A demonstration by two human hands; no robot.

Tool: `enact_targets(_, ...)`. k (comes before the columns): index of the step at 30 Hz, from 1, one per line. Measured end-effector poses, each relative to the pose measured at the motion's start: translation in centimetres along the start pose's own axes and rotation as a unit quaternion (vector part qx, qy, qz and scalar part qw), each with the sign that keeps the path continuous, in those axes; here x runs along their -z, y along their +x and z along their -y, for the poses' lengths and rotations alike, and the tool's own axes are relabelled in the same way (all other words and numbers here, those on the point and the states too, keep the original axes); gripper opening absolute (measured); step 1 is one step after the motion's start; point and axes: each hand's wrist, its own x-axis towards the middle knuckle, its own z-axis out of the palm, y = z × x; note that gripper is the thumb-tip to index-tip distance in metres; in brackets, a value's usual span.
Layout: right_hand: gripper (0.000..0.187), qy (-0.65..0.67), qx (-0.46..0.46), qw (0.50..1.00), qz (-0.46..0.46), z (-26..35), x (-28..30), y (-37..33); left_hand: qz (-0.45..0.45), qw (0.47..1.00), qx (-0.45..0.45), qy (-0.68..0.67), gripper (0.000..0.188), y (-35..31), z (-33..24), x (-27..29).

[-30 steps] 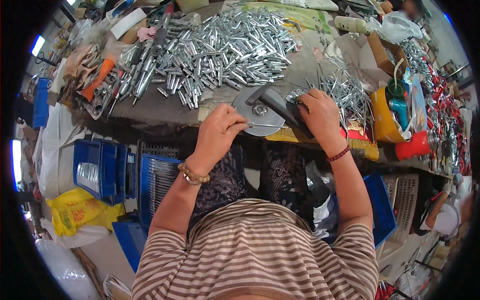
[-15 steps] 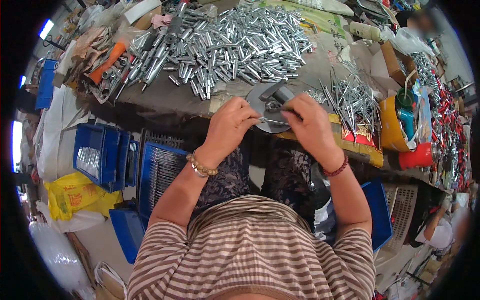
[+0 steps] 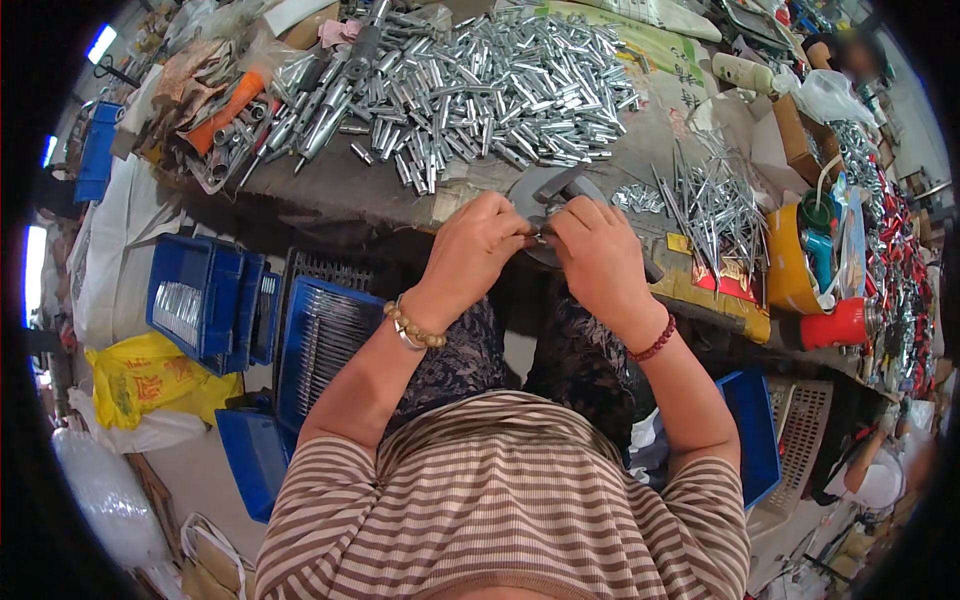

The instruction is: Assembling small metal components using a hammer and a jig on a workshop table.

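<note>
My left hand and my right hand meet at the near edge of the bench, both with fingers pinched. Between the fingertips a small shiny metal piece shows, mostly hidden by the fingers. Just beyond them is a round grey metal plate. A hammer rests with its head over the plate, and its handle passes beneath my right hand. Farther back spreads a heap of short silvery metal tubes. To the right of my right hand lies a bunch of thin pointed metal rods.
Small metal bits lie between plate and rods. A yellow container and a red cylinder stand at the right. Blue bins of metal parts are at lower left, another blue bin at right. A co-worker is at far right.
My right hand has come left, closing the gap to my left hand. The shiny metal piece that showed between them is now largely covered. The view has shifted slightly.
</note>
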Motion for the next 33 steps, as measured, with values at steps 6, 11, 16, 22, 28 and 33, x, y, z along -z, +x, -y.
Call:
enact_targets(6,0.024,-0.029,-0.027,0.999,-0.031,0.2,1.4,-0.6,-0.001,1.0,-0.006,0.006,0.014,0.0,0.0,0.0)
enact_targets(11,0.032,-0.117,-0.121,0.986,0.018,-2.1,2.6,-1.8,0.01,1.0,0.004,-0.014,0.013,-0.1,0.1,0.1)
enact_targets(16,0.035,0.042,-0.207,0.977,-0.036,-0.9,3.5,-2.8,0.009,1.0,0.005,-0.025,0.012,-0.1,0.4,0.2)
enact_targets(22,0.033,0.048,-0.165,0.984,-0.041,2.1,5.3,-4.7,0.013,1.0,-0.014,-0.02,0.015,0.3,0.2,0.2)
enact_targets(28,0.03,-0.012,-0.139,0.99,-0.023,2.5,4.2,-5.2,0.013,0.999,-0.002,-0.031,0.016,0.1,0.5,0.0)
enact_targets(33,0.038,-0.018,-0.116,0.987,-0.113,2.6,3.5,-6.1,0.007,0.999,-0.011,-0.034,0.019,0.2,0.4,-0.1)
